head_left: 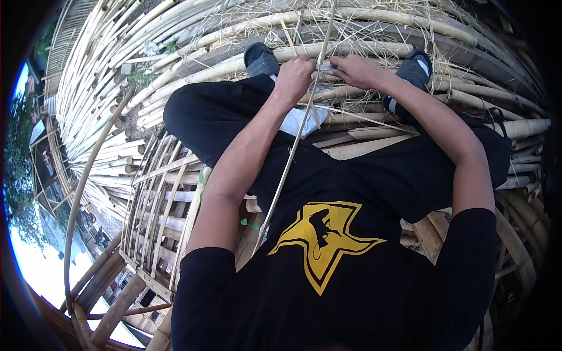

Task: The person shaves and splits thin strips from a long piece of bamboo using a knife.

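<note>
A long, thin bamboo strip (297, 136) runs from the top of the view down between my arms to my shirt. My left hand (295, 77) is closed at the strip's left side, its fingertips pressed together against it. My right hand (358, 71) is closed round a small knife, whose short grey blade (326, 67) lies across the strip. The knife's handle is mostly hidden by my fingers. Below the hands, a pale white-blue cloth or plastic piece (304, 121) lies between my legs.
Thin bamboo shavings (374, 55) litter the ground around my sandals (414, 71). Many bamboo poles (99, 76) lie stacked at upper left. A slatted bamboo frame (161, 205) stands left of me, and a curved pole (79, 193) rises at far left.
</note>
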The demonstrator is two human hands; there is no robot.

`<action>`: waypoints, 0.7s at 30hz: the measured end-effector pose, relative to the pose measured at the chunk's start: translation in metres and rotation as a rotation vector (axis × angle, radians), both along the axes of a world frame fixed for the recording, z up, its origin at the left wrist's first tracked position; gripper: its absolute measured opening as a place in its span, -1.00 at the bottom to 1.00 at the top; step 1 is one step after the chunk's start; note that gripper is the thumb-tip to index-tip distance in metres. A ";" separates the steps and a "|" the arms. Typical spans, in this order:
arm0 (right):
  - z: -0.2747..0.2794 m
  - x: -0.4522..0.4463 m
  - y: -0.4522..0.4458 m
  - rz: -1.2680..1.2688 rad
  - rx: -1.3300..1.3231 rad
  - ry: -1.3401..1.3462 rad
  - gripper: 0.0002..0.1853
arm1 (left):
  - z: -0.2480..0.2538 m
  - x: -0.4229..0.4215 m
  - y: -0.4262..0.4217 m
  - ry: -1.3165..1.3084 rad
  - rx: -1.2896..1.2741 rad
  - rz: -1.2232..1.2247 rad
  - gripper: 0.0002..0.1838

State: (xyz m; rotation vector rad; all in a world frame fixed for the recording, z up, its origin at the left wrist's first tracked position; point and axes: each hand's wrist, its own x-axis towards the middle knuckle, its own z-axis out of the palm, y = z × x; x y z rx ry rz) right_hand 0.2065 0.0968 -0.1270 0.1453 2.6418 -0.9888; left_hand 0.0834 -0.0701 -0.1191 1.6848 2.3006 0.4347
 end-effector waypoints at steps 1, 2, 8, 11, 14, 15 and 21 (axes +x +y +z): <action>0.002 0.003 -0.002 -0.003 0.020 0.073 -0.67 | 0.000 0.002 0.000 0.061 0.006 -0.036 -0.90; 0.004 0.005 -0.002 -0.007 0.041 0.144 -0.66 | 0.001 0.003 0.001 0.061 0.007 -0.041 -0.90; -0.039 0.017 -0.007 0.103 0.501 0.685 -0.69 | -0.001 0.006 0.000 0.190 -0.014 -0.106 -0.85; -0.042 0.020 -0.005 0.117 0.511 0.692 -0.61 | 0.001 0.007 0.001 0.192 0.000 -0.137 -0.88; -0.035 0.022 -0.001 0.168 0.552 0.665 -0.63 | 0.002 0.008 0.003 0.218 -0.044 -0.152 -0.89; -0.034 0.022 0.001 0.171 0.553 0.662 -0.63 | 0.005 0.008 0.004 0.198 -0.069 -0.147 -0.89; -0.028 0.019 0.011 0.148 0.448 0.751 -0.66 | 0.021 0.008 0.015 0.202 -0.012 -0.164 -0.89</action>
